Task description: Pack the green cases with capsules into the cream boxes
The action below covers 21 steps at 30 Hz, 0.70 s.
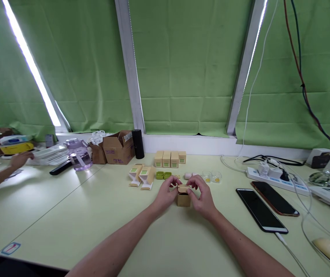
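A small brown cardboard box (183,200) stands on the table between my hands, its top flap partly raised. My left hand (167,191) pinches the flap's left side with thumb and fingertips. On the other side my right hand (202,196) has curled fingers at the flap and its thumb against the box. Just behind are two small green containers (163,176), a pale pink cylinder (188,176) and clear round dishes (211,177) with something yellow in them. What is inside the box is hidden.
Several small closed boxes (166,159) stand at the back, with two open-ended cartons (141,176) to their left. At right lie two phones (262,209), a power strip (277,181) and loose cables. A purple water jug (78,154) and another person's hand (22,159) are at left.
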Each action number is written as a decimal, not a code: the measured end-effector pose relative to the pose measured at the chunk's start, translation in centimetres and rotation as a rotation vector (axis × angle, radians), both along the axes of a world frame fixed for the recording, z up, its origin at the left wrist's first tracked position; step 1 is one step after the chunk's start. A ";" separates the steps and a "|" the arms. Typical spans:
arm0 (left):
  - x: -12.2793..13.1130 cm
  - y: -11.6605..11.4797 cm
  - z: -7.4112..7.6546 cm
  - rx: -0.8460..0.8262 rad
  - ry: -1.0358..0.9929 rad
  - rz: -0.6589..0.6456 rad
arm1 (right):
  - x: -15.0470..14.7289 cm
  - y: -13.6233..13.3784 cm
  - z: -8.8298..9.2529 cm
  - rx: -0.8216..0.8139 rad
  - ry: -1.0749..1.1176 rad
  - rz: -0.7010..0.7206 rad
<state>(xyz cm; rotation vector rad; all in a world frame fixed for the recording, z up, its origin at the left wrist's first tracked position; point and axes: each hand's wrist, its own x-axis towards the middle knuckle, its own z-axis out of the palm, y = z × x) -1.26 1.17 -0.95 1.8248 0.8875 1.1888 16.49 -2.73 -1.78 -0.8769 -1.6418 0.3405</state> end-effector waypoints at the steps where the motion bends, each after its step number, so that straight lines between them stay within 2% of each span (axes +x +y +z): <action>1: -0.1 0.0 0.1 -0.007 -0.009 -0.003 | 0.0 0.0 -0.1 0.016 -0.014 0.002; 8: -0.4 -0.3 0.6 -0.032 -0.081 -0.011 | 0.0 0.2 -0.4 0.094 -0.069 0.013; 14: -0.3 -0.9 1.0 0.025 -0.012 -0.013 | 0.0 0.1 -0.4 0.094 -0.097 0.001; 21: -0.3 -0.8 0.6 0.066 0.027 -0.038 | 0.0 -0.2 -0.4 0.103 -0.147 0.002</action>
